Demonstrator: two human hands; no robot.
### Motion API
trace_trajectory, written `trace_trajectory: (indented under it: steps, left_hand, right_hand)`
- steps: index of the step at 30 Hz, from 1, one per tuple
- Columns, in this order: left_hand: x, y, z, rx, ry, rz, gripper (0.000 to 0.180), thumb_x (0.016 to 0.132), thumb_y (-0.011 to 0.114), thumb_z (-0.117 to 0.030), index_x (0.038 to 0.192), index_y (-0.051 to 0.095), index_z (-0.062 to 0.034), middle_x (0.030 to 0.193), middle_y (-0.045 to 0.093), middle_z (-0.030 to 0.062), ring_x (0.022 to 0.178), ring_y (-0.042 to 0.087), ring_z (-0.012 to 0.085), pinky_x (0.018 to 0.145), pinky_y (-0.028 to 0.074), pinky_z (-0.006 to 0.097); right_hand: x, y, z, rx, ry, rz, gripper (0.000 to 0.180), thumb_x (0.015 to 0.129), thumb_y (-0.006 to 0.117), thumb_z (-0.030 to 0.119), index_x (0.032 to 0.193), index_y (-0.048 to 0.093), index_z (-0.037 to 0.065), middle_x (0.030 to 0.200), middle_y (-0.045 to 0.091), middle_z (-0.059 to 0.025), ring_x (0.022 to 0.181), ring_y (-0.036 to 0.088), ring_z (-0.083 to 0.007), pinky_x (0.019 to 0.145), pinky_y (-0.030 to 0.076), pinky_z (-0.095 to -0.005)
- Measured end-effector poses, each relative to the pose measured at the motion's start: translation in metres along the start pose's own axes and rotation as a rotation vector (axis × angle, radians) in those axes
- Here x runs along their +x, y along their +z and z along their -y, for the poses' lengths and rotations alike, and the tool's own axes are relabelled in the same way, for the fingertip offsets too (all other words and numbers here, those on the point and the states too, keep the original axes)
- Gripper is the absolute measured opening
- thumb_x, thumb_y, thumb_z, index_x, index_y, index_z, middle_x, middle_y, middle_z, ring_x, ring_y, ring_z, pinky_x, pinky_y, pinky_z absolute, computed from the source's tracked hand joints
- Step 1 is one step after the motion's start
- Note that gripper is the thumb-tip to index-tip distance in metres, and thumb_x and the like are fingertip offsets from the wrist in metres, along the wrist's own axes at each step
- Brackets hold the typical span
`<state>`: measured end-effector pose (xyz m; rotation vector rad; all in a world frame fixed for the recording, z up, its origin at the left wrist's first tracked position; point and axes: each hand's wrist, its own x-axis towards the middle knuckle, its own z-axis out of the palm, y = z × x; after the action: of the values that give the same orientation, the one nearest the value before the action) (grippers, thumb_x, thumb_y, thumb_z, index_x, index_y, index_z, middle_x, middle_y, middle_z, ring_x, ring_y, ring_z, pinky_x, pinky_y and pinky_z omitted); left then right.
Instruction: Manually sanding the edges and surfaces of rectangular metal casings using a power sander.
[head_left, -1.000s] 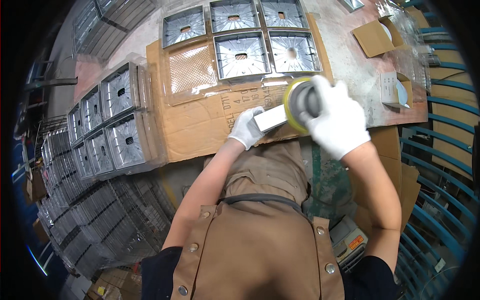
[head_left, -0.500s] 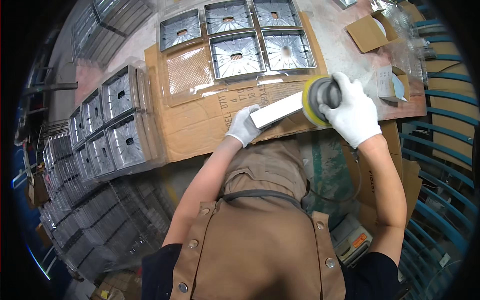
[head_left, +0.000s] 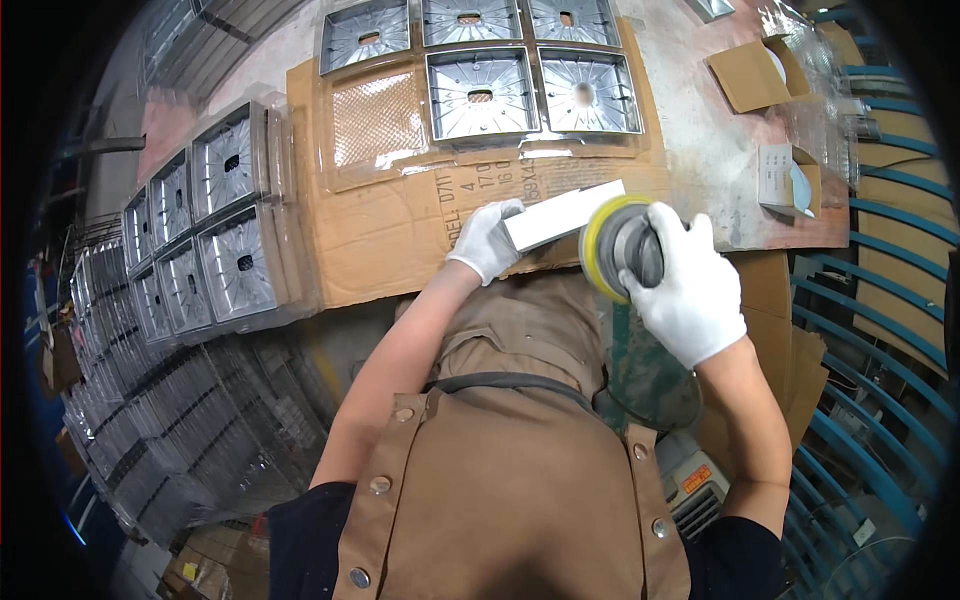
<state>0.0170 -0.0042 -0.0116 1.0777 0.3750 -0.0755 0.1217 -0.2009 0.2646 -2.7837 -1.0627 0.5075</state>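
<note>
My left hand (head_left: pixel 485 243), in a white glove, is closed on the left end of a square metal housing (head_left: pixel 562 216), held tilted over the near edge of the cardboard with one white side wall facing up. My right hand (head_left: pixel 692 285), also gloved in white, grips the dark round body of a disc sander (head_left: pixel 636 252). The sander's yellow-rimmed pad (head_left: pixel 598 246) is at the housing's right end, along its near edge; whether they touch I cannot tell. Beyond my hands, a clear plastic tray (head_left: pixel 378 118) holds several similar silver housings (head_left: pixel 482 95), with one bare pocket at its near left.
A cardboard sheet (head_left: pixel 370 255) lies under the tray. Stacked trays of housings (head_left: pixel 236 255) stand at the left. Small opened cartons (head_left: pixel 750 78) sit on the right of the table, beside blue curved bars (head_left: pixel 885 310). A cable (head_left: pixel 660 428) hangs below the sander.
The sander has moved left and down from the housing's right end to its near edge. The housing's white face has tilted slightly. Both hands keep their grip.
</note>
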Motion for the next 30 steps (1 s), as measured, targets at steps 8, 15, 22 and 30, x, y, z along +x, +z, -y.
trace_trajectory:
  steps: [8,15,22,30]
  left_hand:
    - [-0.005,0.015,-0.022,0.347,0.052,-0.113,0.003,0.085,0.068,-0.001,0.087,0.069,-0.0031,0.084,0.070,0.0050,0.076,0.063,0.0168,0.073,0.053,0.031]
    - [0.004,-0.001,0.015,0.209,0.141,-0.069,0.011,0.082,0.075,-0.007,0.091,0.070,-0.0041,0.082,0.071,0.0091,0.079,0.070,0.0196,0.075,0.054,0.034]
    - [0.001,0.009,-0.005,-0.150,-0.082,-0.101,0.012,0.093,0.059,-0.006,0.087,0.068,-0.0028,0.089,0.070,0.0071,0.084,0.069,0.0203,0.078,0.055,0.031]
    - [0.002,-0.002,0.011,0.609,0.310,-0.106,0.009,0.093,0.059,-0.007,0.091,0.068,-0.0038,0.088,0.070,0.0079,0.081,0.069,0.0207,0.076,0.055,0.032]
  right_hand:
    - [0.020,-0.009,0.008,-0.058,0.064,-0.011,0.068,0.077,0.083,0.022,0.136,0.050,0.015,0.110,0.056,-0.0217,0.091,0.066,-0.0446,0.080,0.055,-0.0480]
    - [0.016,-0.009,0.002,-0.080,0.115,0.017,0.069,0.076,0.084,0.022,0.136,0.050,0.014,0.110,0.057,-0.0212,0.093,0.066,-0.0443,0.081,0.056,-0.0481]
    - [0.014,-0.009,-0.003,-0.089,0.097,0.013,0.069,0.078,0.083,0.022,0.138,0.049,0.015,0.112,0.057,-0.0218,0.094,0.066,-0.0448,0.083,0.055,-0.0491]
    - [0.024,-0.011,0.005,-0.075,0.092,0.012,0.070,0.078,0.083,0.023,0.138,0.049,0.014,0.114,0.056,-0.0220,0.096,0.066,-0.0452,0.085,0.055,-0.0489]
